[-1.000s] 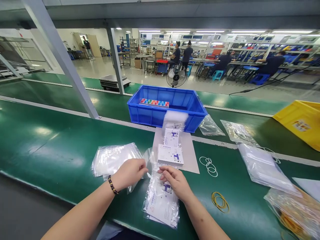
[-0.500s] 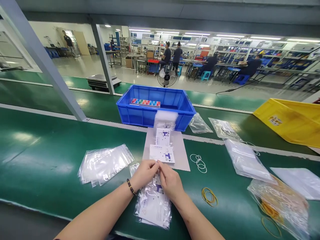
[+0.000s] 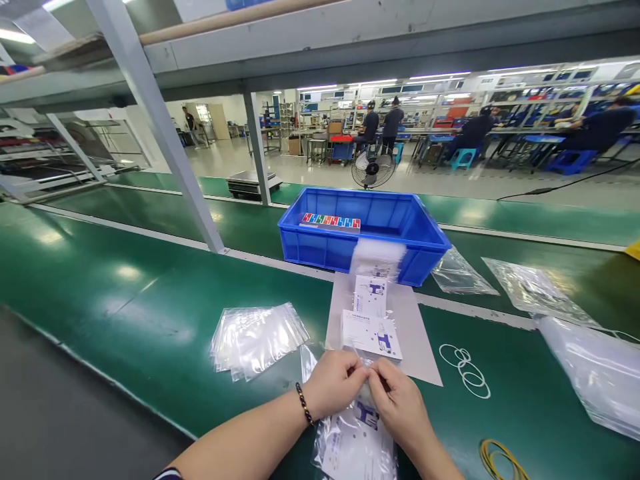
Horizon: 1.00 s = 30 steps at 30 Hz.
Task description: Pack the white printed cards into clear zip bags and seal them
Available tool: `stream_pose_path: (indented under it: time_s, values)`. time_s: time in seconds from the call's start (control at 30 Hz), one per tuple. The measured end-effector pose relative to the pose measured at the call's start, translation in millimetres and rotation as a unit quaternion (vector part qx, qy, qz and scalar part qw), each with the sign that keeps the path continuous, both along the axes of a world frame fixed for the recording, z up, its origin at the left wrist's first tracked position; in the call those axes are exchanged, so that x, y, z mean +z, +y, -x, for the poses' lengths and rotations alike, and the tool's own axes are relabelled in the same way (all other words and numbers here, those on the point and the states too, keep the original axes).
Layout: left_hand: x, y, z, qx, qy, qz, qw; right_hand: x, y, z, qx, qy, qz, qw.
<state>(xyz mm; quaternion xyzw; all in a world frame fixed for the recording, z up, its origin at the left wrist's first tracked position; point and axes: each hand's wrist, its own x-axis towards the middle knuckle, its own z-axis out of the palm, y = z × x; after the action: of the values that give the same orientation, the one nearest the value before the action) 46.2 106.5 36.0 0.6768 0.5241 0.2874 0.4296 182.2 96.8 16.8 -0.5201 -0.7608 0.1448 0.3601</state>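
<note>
My left hand (image 3: 334,381), with a beaded bracelet at the wrist, and my right hand (image 3: 401,405) meet fingertip to fingertip. Both pinch the upper edge of a clear plastic bag (image 3: 357,450). White cards with purple print show through the bag, and more bagged cards seem to lie beneath it; my fingers cover its edge. Just beyond my fingers, a stack of white printed cards (image 3: 367,331) lies on a pale board (image 3: 420,363). Behind it are another printed card (image 3: 370,297) and a pile of translucent sleeves (image 3: 377,255). Left of my hands, empty clear bags (image 3: 260,340) are fanned out.
A blue bin (image 3: 315,248) holding colourful boxes stands behind the board. To the right are white rubber bands (image 3: 465,370), yellow rubber bands (image 3: 500,460) and a pile of plastic bags (image 3: 590,373). A metal post (image 3: 170,147) rises at left. People sit and stand farther back.
The camera view has turned left and tilted up, so everything sits farther right and lower. My hands still pinch the bag's edge, the fingers slightly shifted.
</note>
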Motion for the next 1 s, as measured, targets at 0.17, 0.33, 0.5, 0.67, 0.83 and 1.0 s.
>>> stream_pose_path:
  time_s: [0.17, 0.33, 0.5, 0.67, 0.83, 1.0]
  values:
    - [-3.2, 0.4, -2.2, -0.014, 0.011, 0.012, 1.0, -3.6, 6.9, -6.1, -0.094, -0.056, -0.117, 0.987]
    - [-7.9, 15.2, 7.6, 0.061, -0.095, 0.085, 0.99, -3.6, 4.4, -0.6, -0.001, -0.075, -0.186, 0.98]
    - [12.8, 12.8, 20.0, 0.041, -0.041, -0.068, 0.996, 4.0, 2.5, -4.8, 0.092, -0.009, -0.08, 0.992]
    - [24.6, 8.4, 28.6, -0.168, 0.087, -0.221, 0.957, 33.2, -1.1, -23.2, 0.184, 0.015, 0.117, 0.976]
    - [20.4, 15.7, 34.8, -0.163, 0.1, -0.111, 0.975, 35.4, 2.9, -36.9, 0.164, 0.028, 0.127, 0.978]
    - [17.0, 17.9, 34.9, -0.191, 0.062, -0.024, 0.979, 3.1, 18.8, -38.4, -0.023, -0.005, 0.006, 1.0]
